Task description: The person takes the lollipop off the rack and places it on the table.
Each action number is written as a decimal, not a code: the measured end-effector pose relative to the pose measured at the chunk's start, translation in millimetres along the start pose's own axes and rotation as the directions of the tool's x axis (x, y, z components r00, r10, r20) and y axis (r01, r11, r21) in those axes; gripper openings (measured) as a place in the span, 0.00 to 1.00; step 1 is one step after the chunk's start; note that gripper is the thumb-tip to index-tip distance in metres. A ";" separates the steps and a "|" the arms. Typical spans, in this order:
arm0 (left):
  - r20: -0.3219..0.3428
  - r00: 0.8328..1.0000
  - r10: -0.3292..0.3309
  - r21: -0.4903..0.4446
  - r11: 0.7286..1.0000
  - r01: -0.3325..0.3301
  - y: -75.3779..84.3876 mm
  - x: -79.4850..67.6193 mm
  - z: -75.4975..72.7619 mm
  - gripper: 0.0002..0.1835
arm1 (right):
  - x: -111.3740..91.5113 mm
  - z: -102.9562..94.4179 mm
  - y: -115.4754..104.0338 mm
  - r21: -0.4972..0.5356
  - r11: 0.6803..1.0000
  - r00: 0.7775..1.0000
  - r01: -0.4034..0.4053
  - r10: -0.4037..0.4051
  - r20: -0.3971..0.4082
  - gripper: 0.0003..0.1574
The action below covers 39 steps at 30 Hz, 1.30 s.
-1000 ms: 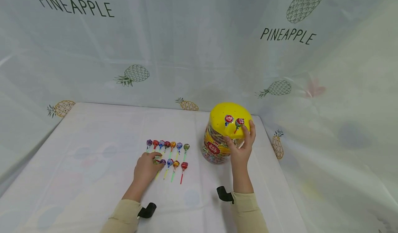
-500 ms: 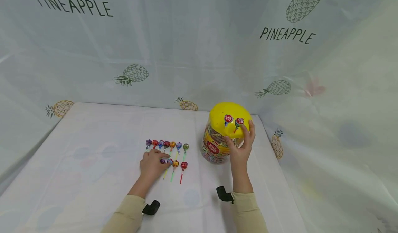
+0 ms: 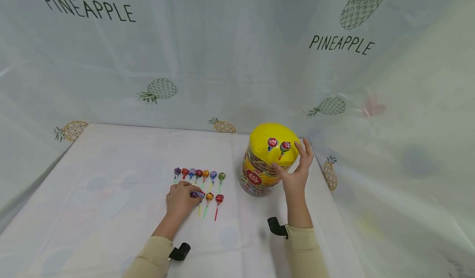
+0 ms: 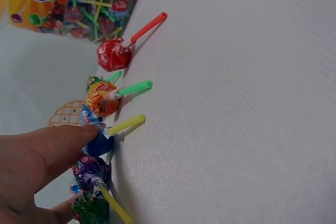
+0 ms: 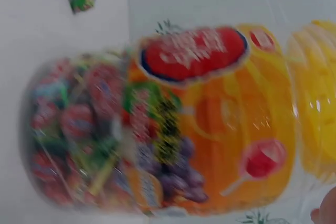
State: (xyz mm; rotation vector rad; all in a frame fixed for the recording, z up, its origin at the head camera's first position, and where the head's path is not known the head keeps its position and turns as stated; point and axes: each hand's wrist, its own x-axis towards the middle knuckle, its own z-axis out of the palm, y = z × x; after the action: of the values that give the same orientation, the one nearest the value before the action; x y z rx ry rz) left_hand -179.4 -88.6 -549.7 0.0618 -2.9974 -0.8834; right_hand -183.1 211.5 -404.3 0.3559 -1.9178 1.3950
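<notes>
In the head view my left hand (image 3: 181,200) is at the left end of the front row of lollipops. Its thumb presses a blue lollipop (image 4: 98,142); a purple lollipop (image 4: 90,170) and a green lollipop (image 4: 90,208) are bunched between thumb and fingers. An orange lollipop (image 3: 209,196) and a red lollipop (image 3: 219,198) lie just right of it. My right hand (image 3: 295,179) is spread beside the yellow lid (image 3: 272,131) of a clear candy jar (image 3: 256,177), thumb near the lid's lower edge. Whether its fingertips touch the lid cannot be told.
Behind my left hand lies a back row of several lollipops, with a green-topped lollipop (image 3: 222,176) at its right end. All rest on a white-covered table (image 3: 111,179). A pineapple-print curtain (image 3: 237,63) hangs behind and at the sides.
My left hand has shifted right along the front row, bringing the purple and blue lollipops together. My right hand has loosened from the lid and drawn slightly right; the jar stands in place.
</notes>
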 end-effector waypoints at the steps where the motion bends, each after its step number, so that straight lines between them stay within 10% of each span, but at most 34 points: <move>1: 0.001 1.000 0.002 0.000 1.000 -0.002 -0.5 -0.3 0.2 0.13 | 4.5 -3.2 0.6 -0.001 1.000 0.999 0.021 -0.021 0.025 0.41; 12: 0.013 1.000 0.011 0.008 1.000 -0.011 -1.7 -2.8 -0.9 0.13 | 38.0 -19.9 3.8 -0.051 0.997 0.937 0.066 -0.044 0.346 0.39; 26: -0.001 0.996 0.086 -0.132 0.988 -0.085 -1.1 -8.9 -20.3 0.28 | 37.6 -19.1 10.6 -0.083 0.989 0.944 0.126 -0.094 0.316 0.37; 33: 0.007 0.972 0.233 -0.260 0.940 -0.223 45.5 -0.3 -58.8 0.33 | 37.3 -21.0 10.9 -0.106 0.991 0.954 0.086 -0.051 0.297 0.37; 39: 0.016 0.902 0.432 -0.335 0.852 -0.402 101.1 18.8 -94.7 0.32 | 33.2 -15.6 11.4 -0.063 0.989 0.960 0.134 -0.114 0.255 0.36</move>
State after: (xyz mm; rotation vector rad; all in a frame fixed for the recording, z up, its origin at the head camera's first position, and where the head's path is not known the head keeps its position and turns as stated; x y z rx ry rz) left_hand -199.0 -55.9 -415.2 -0.6266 -2.7151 -1.3204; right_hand -207.0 236.2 -387.1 0.6288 -2.1079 1.2343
